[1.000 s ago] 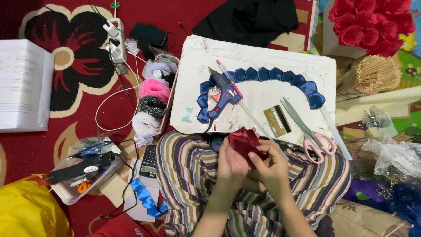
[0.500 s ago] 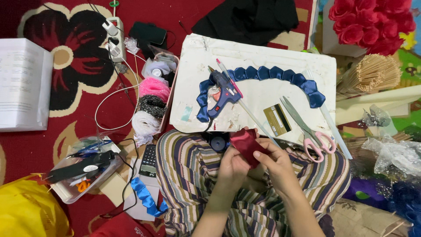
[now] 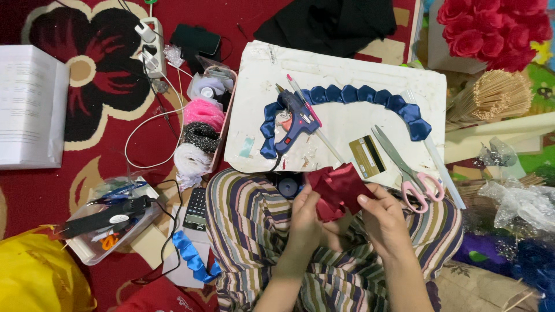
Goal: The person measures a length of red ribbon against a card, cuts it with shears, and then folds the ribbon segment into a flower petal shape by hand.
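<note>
Together, left hand (image 3: 304, 222) and right hand (image 3: 384, 222) pinch the red satin ribbon (image 3: 338, 188) between their fingertips.

1 glue gun (image 3: 293, 118), 1 scissors (image 3: 404, 164), 2 hands (image 3: 347, 222)

The person wears a loose garment striped lengthwise in purple, cream, olive and dark bands, which covers the lap and knees. Both forearms are bare, with no sleeves showing. The left hand (image 3: 305, 222) and the right hand (image 3: 386, 222) are bare, without gloves, and the fingernails are short.
</note>
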